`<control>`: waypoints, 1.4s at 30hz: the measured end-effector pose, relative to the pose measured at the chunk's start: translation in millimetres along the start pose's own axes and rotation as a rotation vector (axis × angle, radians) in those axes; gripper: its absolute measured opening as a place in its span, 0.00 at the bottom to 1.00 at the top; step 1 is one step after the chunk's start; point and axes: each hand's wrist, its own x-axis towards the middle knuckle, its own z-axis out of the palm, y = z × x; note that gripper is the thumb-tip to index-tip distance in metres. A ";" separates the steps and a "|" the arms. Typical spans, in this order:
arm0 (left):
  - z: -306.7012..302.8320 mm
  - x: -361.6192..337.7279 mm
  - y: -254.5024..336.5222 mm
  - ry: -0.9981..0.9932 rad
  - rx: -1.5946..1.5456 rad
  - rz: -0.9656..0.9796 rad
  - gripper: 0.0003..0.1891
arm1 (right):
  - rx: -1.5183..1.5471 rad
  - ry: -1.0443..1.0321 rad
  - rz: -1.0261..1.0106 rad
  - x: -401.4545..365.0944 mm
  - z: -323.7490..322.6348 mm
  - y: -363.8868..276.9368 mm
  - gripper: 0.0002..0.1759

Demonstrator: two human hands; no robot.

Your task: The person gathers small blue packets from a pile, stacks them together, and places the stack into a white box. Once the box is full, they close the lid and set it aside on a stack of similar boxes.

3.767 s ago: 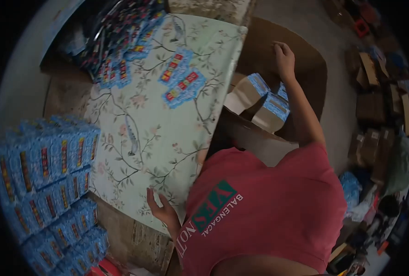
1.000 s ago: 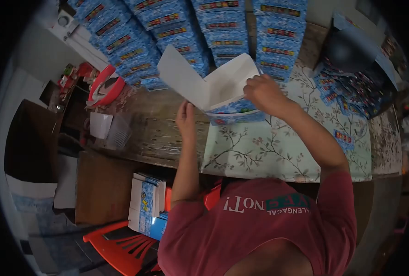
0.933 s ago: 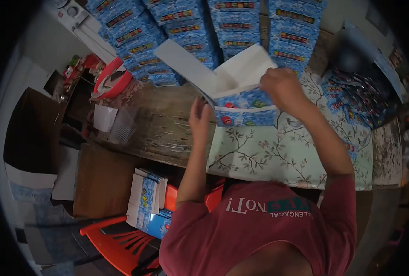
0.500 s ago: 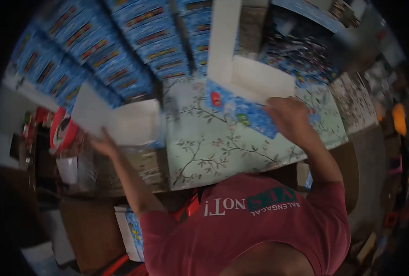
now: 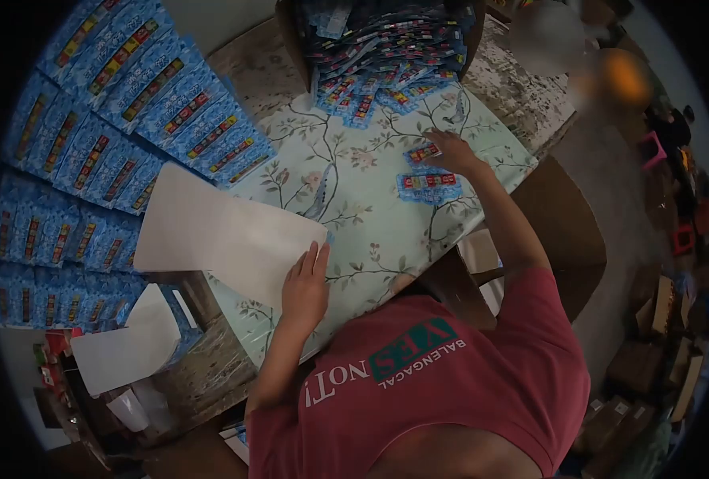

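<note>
A white, flat-opened carton (image 5: 227, 231) lies at the left of the flowered table cover, its plain inner side up. My left hand (image 5: 305, 289) rests on its right-hand end with the fingers stretched out. Farther right, my right hand (image 5: 452, 153) reaches over the cover, fingers extended above a small blue packet (image 5: 420, 152) that it partly hides. Just below that hand, a second blue packet (image 5: 430, 188) with a row of coloured squares lies flat.
Beyond my hands, an open brown box (image 5: 294, 48) spills a heap of blue packets (image 5: 386, 60) onto the table cover (image 5: 354, 255). Blue printed cartons (image 5: 123, 104) are stacked at the left. Another opened white carton (image 5: 127, 343) sits at the lower left.
My view has turned right. My left hand has left the carton at the far left and now lies on the one on the cover. My right hand has moved from that carton to the packets.
</note>
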 end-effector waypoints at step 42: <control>173.7 124.2 60.2 -0.141 -1.882 -1.009 0.13 | 0.735 -0.161 0.474 -34.9 -53.6 -14.5 0.23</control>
